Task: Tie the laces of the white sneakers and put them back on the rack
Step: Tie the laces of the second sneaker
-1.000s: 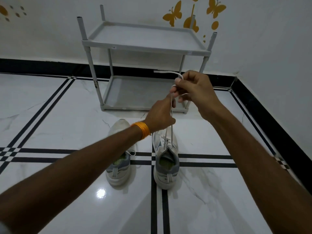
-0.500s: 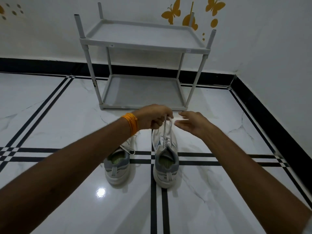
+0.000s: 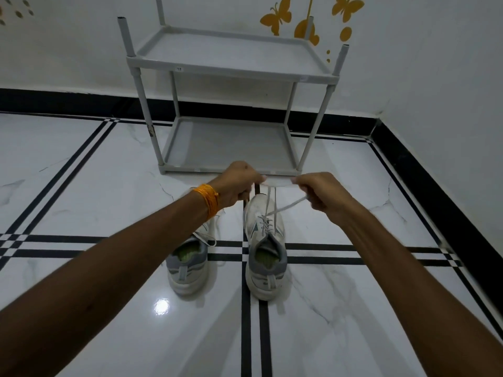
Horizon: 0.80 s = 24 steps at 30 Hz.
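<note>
Two white and grey sneakers stand on the floor, heels toward me. The right sneaker point(image 3: 265, 248) has its white laces point(image 3: 275, 206) pulled up and crossed above the tongue. My left hand point(image 3: 238, 186), with an orange band at the wrist, is closed on one lace end. My right hand point(image 3: 319, 194) is closed on the other end, and a stretch of lace runs taut between the two hands. The left sneaker point(image 3: 187, 263) lies partly under my left forearm with loose laces. The grey two-shelf rack point(image 3: 231, 68) stands behind them, both shelves bare.
The floor is glossy white marble tile with black stripe lines point(image 3: 245, 322). A black skirting point(image 3: 424, 170) runs along the white walls, which meet in a corner at the right. Yellow butterfly stickers point(image 3: 275, 17) sit on the back wall above the rack.
Both hands came down from in front of the rack to just above the right sneaker's toe. The right hand, open half a second ago, has closed on a lace end and pulled right.
</note>
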### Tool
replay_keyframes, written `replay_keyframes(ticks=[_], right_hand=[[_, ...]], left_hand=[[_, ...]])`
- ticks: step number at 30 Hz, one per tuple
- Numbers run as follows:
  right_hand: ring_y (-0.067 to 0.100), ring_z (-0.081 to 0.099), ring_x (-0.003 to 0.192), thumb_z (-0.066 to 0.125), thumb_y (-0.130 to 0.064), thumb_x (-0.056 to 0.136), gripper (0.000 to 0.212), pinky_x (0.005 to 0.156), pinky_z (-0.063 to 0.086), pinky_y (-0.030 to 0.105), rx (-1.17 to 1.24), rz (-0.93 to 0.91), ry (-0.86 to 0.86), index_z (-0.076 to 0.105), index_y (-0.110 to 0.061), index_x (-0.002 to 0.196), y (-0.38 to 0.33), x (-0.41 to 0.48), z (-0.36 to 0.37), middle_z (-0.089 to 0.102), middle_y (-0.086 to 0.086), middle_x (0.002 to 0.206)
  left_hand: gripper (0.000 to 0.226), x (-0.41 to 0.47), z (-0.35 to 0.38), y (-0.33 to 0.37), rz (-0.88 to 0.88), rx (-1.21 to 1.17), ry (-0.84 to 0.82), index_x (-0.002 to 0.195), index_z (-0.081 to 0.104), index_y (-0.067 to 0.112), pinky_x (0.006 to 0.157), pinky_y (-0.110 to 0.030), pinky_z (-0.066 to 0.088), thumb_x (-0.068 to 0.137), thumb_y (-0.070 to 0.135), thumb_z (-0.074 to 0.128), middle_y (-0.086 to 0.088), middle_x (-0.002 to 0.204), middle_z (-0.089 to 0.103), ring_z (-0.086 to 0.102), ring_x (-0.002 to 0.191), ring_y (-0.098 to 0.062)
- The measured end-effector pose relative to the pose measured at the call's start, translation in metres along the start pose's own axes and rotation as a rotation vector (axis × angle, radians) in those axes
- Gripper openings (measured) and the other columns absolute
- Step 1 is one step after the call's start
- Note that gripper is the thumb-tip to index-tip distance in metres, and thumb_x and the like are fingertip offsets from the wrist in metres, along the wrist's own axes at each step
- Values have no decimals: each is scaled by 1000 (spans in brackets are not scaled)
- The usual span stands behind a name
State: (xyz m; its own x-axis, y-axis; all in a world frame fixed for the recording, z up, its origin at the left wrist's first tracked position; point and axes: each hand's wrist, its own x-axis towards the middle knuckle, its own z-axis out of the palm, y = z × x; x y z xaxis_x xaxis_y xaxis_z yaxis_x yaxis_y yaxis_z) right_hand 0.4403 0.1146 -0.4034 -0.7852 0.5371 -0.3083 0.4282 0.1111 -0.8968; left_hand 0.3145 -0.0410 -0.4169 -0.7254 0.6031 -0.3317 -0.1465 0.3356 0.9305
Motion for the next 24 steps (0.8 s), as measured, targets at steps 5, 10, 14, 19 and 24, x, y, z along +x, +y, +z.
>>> replay_keyframes(ticks=[5, 10, 14, 19, 24], right_hand=[[20, 42, 52, 65, -17, 72, 29, 55, 30, 28, -516, 113, 308, 45, -11, 52, 90, 14, -38, 42, 5, 54], [16, 48, 51, 63, -19, 78, 34, 49, 33, 21, -808, 240, 204, 42, -13, 52, 157, 17, -31, 47, 0, 54], [17, 55, 60, 62, -28, 83, 30, 51, 38, 23, -854, 236, 127, 49, -12, 61, 161, 20, -15, 54, 0, 63], [28, 64, 98, 61, -31, 91, 30, 77, 47, 31, -886, -27, 188, 64, -6, 108, 116, 15, 3, 68, 11, 108], [24, 69, 52, 74, -14, 83, 27, 55, 62, 37, -523, -18, -104, 66, 10, 92, 95, -5, 55, 72, 23, 75]], left_hand=[[12, 9, -51, -64, 155, 652, 391, 82, 59, 6, 65, -31, 38, 77, -5, 59, -13, 85, 62, 52, 77, -24], [10, 4, -58, -117, 137, 966, 293, 84, 56, 8, 68, -34, 42, 77, 0, 58, -14, 86, 60, 60, 89, -35], [35, 3, -42, -119, 139, 1311, 175, 123, 51, 9, 83, -44, 50, 89, 13, 53, -20, 124, 54, 61, 102, -40], [33, -3, -2, -109, 383, 1052, 46, 115, 64, 8, 84, -42, 53, 86, 19, 51, -16, 124, 61, 65, 97, -34], [13, -7, 26, -117, 374, 824, -12, 94, 65, 8, 79, -41, 52, 87, 13, 56, -14, 100, 70, 64, 91, -31]])
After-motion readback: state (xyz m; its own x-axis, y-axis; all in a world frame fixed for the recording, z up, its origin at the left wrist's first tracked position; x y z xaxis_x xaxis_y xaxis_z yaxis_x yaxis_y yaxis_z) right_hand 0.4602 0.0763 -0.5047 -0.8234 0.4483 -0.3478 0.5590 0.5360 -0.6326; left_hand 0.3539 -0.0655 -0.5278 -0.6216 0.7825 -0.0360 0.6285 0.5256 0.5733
